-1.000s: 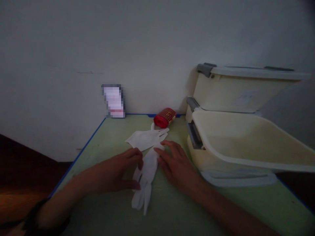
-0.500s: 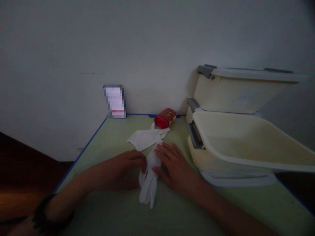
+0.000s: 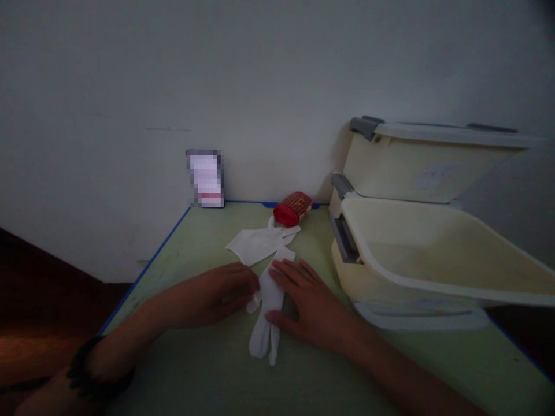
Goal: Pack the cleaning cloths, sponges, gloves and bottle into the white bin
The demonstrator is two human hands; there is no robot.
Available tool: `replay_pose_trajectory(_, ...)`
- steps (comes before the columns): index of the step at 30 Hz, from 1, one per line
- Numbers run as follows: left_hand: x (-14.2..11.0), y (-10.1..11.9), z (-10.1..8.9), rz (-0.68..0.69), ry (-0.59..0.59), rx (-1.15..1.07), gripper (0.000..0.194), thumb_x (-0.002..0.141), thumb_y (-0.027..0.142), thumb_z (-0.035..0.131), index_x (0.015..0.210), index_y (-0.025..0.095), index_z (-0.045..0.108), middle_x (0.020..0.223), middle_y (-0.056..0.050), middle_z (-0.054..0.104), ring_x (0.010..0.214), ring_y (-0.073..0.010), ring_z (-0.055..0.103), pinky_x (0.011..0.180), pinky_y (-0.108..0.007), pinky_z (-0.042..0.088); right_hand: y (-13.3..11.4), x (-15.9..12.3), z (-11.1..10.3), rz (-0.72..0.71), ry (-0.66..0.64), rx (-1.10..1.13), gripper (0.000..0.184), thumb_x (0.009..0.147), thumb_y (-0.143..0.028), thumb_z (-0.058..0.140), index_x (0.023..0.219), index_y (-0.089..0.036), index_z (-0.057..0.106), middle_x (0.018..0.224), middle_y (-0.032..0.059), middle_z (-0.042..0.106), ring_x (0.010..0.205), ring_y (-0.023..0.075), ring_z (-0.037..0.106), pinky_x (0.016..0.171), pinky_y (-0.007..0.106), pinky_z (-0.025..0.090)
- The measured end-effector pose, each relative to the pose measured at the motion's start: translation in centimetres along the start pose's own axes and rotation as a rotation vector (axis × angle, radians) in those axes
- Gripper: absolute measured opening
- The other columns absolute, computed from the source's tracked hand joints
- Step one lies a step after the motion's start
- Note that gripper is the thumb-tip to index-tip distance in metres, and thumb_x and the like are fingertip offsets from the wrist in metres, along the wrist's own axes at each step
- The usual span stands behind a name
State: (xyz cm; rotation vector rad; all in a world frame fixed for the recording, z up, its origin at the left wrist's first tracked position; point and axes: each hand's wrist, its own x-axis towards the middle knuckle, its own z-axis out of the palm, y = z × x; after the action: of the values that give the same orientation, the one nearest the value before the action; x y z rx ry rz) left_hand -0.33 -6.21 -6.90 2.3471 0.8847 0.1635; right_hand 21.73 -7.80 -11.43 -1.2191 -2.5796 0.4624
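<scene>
A white fabric glove (image 3: 272,294) lies on the green tabletop between my hands, its fingers pointing toward me. My left hand (image 3: 219,292) is closed at the glove's left edge, thumb and fingertips pinching a small crumpled bit of it. Stretched out from the other side, my right hand (image 3: 310,300) rests its fingertips and thumb on the glove's right side. Just beyond, a second white glove (image 3: 255,245) lies flat, partly spread, and touches or nearly touches the first one's cuff.
A red rolled bundle with gold patterning (image 3: 292,209) lies near the wall. At the right stands a cream storage box (image 3: 381,289) with grey latches, beneath another cream box or raised lid (image 3: 403,164). A pixelated phone (image 3: 208,179) leans at the back left. The table (image 3: 173,254) has a blue edge.
The nearer glove now lies flatter and straighter, its fingers less bunched. My left fingers have closed on its left edge; my right hand has shifted slightly.
</scene>
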Motion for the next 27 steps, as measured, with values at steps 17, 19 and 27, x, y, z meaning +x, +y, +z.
replay_pose_trajectory(17, 0.17, -0.09, 0.12, 0.069, -0.009, 0.009, 0.016, 0.077, 0.012, 0.050, 0.088, 0.020, 0.059, 0.105, -0.004, 0.054, 0.100, -0.0160, 0.050, 0.090, -0.028, 0.040, 0.11, 0.04, -0.18, -0.001, -0.026, 0.005, 0.069, 0.078, -0.057, 0.043, 0.135, -0.018, 0.032, 0.142, 0.0074, 0.029, 0.131, 0.0203, 0.022, 0.109, 0.041, 0.014)
replay_pose_trajectory(19, -0.04, -0.18, 0.00, 0.066, -0.009, 0.002, 0.017, 0.076, 0.011, 0.050, 0.087, 0.020, 0.059, 0.107, -0.004, 0.054, 0.100, -0.0162, 0.050, 0.090, -0.028, 0.040, 0.15, 0.00, -0.21, -0.009, -0.027, 0.011, 0.069, 0.079, -0.055, 0.044, 0.135, -0.017, 0.031, 0.142, 0.0079, 0.029, 0.131, 0.0201, 0.022, 0.109, 0.041, 0.015)
replay_pose_trajectory(27, -0.30, -0.26, -0.30, 0.080, -0.007, -0.012, 0.016, 0.078, 0.013, 0.047, 0.079, 0.020, 0.060, 0.106, -0.004, 0.055, 0.098, -0.0168, 0.052, 0.089, -0.029, 0.040, 0.23, -0.18, -0.15, -0.048, -0.014, 0.022, 0.064, 0.081, -0.051, 0.043, 0.134, -0.016, 0.032, 0.141, 0.0100, 0.030, 0.131, 0.0213, 0.021, 0.108, 0.043, 0.017)
